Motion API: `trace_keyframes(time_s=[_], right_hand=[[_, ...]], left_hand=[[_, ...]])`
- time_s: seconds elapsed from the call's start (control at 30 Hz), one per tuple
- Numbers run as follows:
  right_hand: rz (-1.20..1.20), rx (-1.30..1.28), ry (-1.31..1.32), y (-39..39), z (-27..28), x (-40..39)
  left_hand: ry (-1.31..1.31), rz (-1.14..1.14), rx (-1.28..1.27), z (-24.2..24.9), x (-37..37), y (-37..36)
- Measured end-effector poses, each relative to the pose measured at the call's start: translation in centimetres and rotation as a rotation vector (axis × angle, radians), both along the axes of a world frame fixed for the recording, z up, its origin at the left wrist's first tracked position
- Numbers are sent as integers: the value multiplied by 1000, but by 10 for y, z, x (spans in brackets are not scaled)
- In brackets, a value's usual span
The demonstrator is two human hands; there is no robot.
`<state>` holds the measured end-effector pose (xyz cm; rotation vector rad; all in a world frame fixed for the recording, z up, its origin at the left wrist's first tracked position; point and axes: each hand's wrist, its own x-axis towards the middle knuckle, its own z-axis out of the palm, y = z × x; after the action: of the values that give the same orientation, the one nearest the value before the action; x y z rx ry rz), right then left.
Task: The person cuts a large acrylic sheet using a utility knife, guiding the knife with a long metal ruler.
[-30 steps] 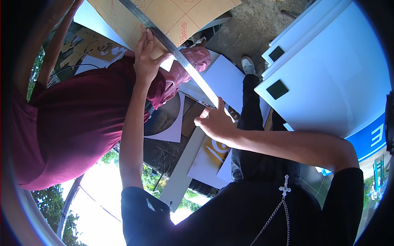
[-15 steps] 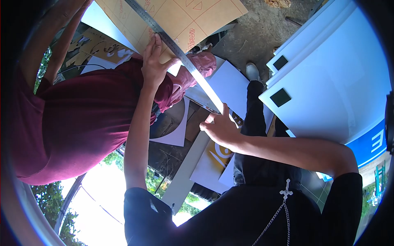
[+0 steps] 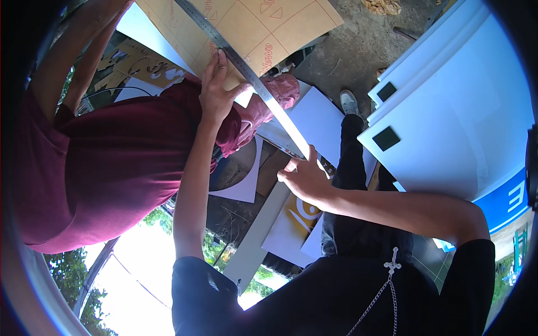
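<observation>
A long metal ruler [image 3: 244, 69] lies slantwise across a brown paper-covered sheet [image 3: 294, 22] printed with red lines and lettering. My left hand [image 3: 217, 92] rests at the sheet's near edge, its fingers stretched out with the tips against the ruler and the thumb spread beside it. The ruler's near end reaches past the sheet to my right hand [image 3: 308, 180], which grips it there with the index finger along the end and the other fingers curled. Part of that grip is hidden from view.
A person in a maroon shirt [image 3: 123, 162] bends close on my left. Large white panels [image 3: 459, 106] with dark squares stand at right. Beneath lie white cut sheets [image 3: 314, 120] and a yellow-marked board [image 3: 291, 224]. Paper offcuts [image 3: 140, 59] lie at upper left.
The whole view has shifted slightly right and down. Both hands keep their places on the ruler and sheet.
</observation>
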<state>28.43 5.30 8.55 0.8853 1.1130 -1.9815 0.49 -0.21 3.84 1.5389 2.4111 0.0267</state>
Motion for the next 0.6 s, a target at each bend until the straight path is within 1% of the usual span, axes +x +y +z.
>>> trace_keyframes(time_s=[0.13, 0.3, 0.43, 0.6], right_hand=[[42, -15, 30, 1, -2, 0], [35, -31, -7, 2, 0, 3], [39, 55, 61, -6, -4, 6], [55, 44, 46, 0, 0, 4]], left_hand=[[12, -22, 11, 1, -1, 0], [17, -23, 17, 1, 2, 0], [-5, -7, 17, 1, 1, 0], [-9, -1, 6, 1, 1, 0]])
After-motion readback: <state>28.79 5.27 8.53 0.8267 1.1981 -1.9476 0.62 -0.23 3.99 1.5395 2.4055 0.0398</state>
